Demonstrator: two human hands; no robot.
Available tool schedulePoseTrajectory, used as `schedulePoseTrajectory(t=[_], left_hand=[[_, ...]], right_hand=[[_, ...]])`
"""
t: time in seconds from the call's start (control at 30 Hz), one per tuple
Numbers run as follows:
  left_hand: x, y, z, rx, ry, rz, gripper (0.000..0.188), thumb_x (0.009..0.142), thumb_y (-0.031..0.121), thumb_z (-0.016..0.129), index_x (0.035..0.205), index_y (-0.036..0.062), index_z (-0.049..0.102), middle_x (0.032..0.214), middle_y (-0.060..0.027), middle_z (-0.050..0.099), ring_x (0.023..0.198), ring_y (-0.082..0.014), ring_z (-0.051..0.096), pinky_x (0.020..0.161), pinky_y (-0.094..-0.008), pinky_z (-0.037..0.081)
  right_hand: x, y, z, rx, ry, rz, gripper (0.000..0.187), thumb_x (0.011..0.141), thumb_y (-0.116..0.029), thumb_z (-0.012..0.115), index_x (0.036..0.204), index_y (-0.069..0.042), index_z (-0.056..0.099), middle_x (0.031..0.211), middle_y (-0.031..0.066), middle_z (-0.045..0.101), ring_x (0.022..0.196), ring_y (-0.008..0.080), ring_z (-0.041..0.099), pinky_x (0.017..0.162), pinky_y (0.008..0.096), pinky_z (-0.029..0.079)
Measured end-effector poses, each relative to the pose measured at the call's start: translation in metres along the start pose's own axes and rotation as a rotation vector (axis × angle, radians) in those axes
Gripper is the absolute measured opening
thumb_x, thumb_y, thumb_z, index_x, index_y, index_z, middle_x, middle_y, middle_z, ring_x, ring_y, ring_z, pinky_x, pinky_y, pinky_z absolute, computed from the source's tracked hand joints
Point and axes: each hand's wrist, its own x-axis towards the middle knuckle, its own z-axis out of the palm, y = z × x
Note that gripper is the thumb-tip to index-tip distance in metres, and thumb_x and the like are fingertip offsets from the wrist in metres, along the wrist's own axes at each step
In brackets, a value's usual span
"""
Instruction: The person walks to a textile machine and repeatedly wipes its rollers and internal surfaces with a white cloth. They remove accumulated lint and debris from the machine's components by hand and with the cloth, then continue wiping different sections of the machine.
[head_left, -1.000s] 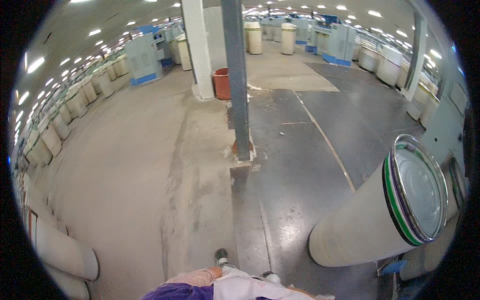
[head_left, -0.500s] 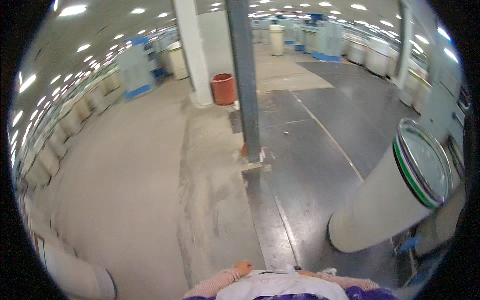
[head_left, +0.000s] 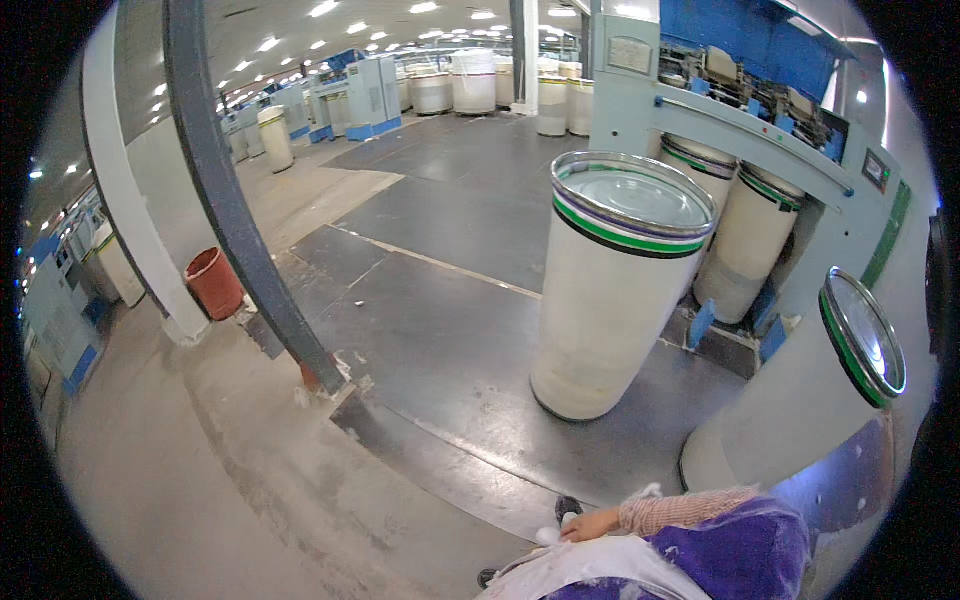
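Note:
Only my right hand (head_left: 592, 524) shows, at the lower edge, reaching leftward from a pink knitted cuff (head_left: 680, 510) and a purple sleeve (head_left: 745, 550). Its fingertips rest against a small white fluffy tuft (head_left: 548, 537) above a white cloth (head_left: 590, 575) at my front. How the fingers are set is too small to tell. My left hand is out of the picture. A tall white can (head_left: 610, 300) with a green and purple striped rim stands on the dark floor ahead of the hand. A second one (head_left: 790, 410) leans close on the right.
A blue-grey machine (head_left: 760, 130) with two more white cans under it fills the right. A dark slanted post (head_left: 240, 230) rises at left, a red bin (head_left: 213, 283) beside a white pillar (head_left: 130, 220). More machines and cans line the far aisle.
The view has swung to the right: the post and red bin slid left, the striped can came to the middle, and the machine appeared. Only one hand remains visible.

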Motion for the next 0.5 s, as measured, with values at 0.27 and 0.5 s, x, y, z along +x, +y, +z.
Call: schedulePoseTrajectory(t=[0.27,0.5], left_hand=[[-0.257,0.39,-0.116,-0.635,0.152,1.265,0.028,0.089,0.013,0.06,0.111,-0.004,0.059,0.101,-0.0106,0.065,0.091,-0.018,0.06,0.085,-0.0324,0.048],[-0.48,0.641,-0.105,0.248,-0.61,2.541,0.051,0.09,0.037,0.054,0.135,0.0187,0.04,0.131,-0.0115,0.044,0.117,-0.0305,0.045,0.102,-0.0558,0.035]], right_hand=[[-0.132,-0.012,-0.124,-0.337,0.45,0.035,0.047,0.093,-0.034,0.048,0.126,-0.001,0.05,0.119,0.0246,0.056,0.112,0.036,0.055,0.094,0.0436,0.044],[-0.354,0.075,-0.204,-0.522,1.171,0.589,0.048,0.087,-0.029,0.057,0.125,-0.001,0.049,0.13,0.0263,0.045,0.116,0.0397,0.048,0.098,0.0464,0.04]])
